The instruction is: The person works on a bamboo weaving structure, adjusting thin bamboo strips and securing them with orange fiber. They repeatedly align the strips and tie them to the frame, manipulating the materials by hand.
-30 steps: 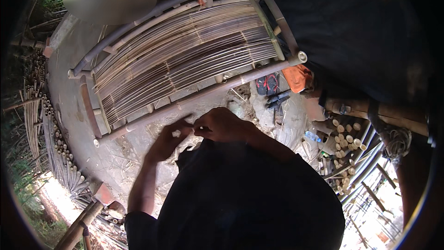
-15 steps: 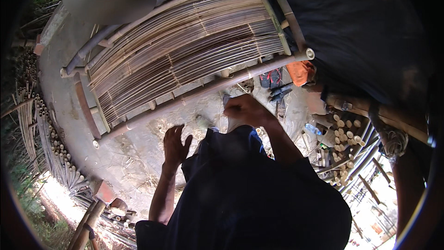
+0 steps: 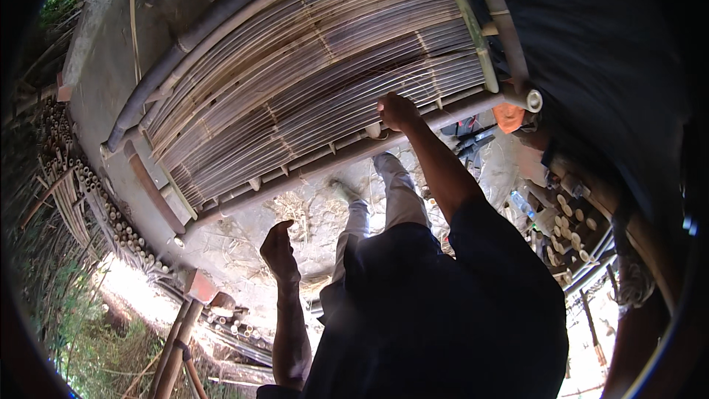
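A long bamboo bench with a seat of thin split slats lies across the view in front of me. My right hand is closed above the near edge of the slats, towards the right end. What its fingers hold, if anything, is too small to make out, and I cannot tell whether it touches the slats. Short of the bench's front rail, my left hand hangs in the air with its fingers drawn together. Nothing shows in it.
My legs stand on the dusty floor just before the bench. Cut bamboo poles are stacked at the left, and short bamboo pieces lie at the right by a plastic bottle. An orange cloth-like thing sits behind the bench's right end.
My right hand has moved from before my body forward over the slats. The left hand's fingers have come together. The bench appears nearer, and my legs now show more fully.
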Demonstrator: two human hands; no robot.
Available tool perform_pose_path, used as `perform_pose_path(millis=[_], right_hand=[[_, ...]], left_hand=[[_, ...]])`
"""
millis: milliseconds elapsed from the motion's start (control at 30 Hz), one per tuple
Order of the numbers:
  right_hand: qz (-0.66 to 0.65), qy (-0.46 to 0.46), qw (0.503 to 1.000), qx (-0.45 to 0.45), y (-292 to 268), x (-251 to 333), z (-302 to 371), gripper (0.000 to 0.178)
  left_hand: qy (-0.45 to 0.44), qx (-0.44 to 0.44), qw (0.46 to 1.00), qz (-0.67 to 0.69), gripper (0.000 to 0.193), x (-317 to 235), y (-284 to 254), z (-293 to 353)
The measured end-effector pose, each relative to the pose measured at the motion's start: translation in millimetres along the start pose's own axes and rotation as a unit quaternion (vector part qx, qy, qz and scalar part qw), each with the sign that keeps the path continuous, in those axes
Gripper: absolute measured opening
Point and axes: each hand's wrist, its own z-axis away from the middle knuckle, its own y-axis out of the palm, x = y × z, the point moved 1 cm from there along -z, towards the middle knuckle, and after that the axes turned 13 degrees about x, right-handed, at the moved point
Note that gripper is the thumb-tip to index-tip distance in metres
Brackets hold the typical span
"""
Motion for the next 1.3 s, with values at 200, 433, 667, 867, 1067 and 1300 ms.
perform_pose_path(millis=[200, 433, 667, 867, 1067, 1300], right_hand=[[0.2, 0.063, 0.972, 0.103, 28, -13, -60, 0.032], [0.098, -0.32, 0.942, 0.005, -16, 109, 61, 0.022], [-0.215, -0.381, 0.899, 0.02, -146, 172, 206, 0.025], [-0.011, -0.407, 0.901, -0.154, -227, 130, 257, 0.018], [-0.307, -0.41, 0.824, -0.243, -283, 80, 385, 0.009], [-0.506, -0.597, 0.532, -0.324, -271, -29, 491, 0.014]], left_hand=[[-0.056, 0.006, 0.996, 0.065, 0.029, -6, 26, -20], [0.215, -0.003, 0.969, -0.118, 0.02, -48, 70, -64], [0.269, 0.125, 0.948, -0.119, 0.018, -143, 37, -56], [0.448, 0.022, 0.854, -0.262, 0.027, -193, -30, -39], [0.481, 0.018, 0.871, -0.101, 0.023, -224, -135, -23], [0.524, -0.099, 0.841, -0.087, 0.023, -268, -295, -14]])
